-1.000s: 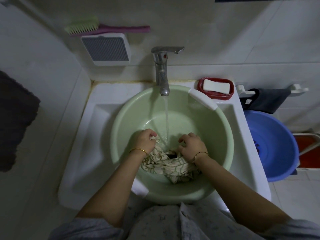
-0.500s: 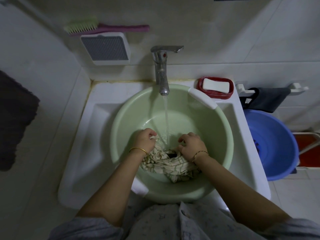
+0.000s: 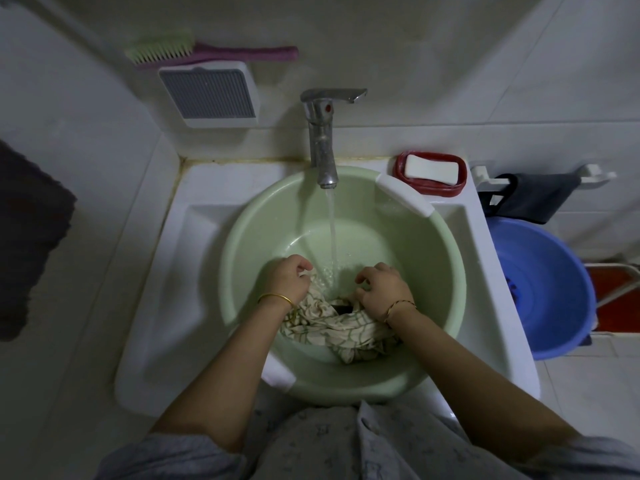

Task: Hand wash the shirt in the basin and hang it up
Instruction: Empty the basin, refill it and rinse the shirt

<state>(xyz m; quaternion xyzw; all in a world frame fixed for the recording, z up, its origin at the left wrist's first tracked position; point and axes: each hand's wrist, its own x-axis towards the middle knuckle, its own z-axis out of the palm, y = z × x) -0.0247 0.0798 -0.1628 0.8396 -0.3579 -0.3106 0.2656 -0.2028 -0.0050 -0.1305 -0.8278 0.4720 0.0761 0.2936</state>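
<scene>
- The checked cream shirt (image 3: pixel 334 325) lies bunched at the bottom of the green basin (image 3: pixel 239 258), which sits in the white sink (image 3: pixel 166 271).
- The left hand (image 3: pixel 287 277) grips the shirt's left edge, fingers curled round the cloth.
- The right hand (image 3: pixel 382 289), fingers curled, clutches its right side.
- Water (image 3: pixel 332 233) from the tap (image 3: pixel 323 143) lands between the 2 hands.
- A soap bar (image 3: pixel 431 169) lies in a red dish (image 3: pixel 436 189).
</scene>
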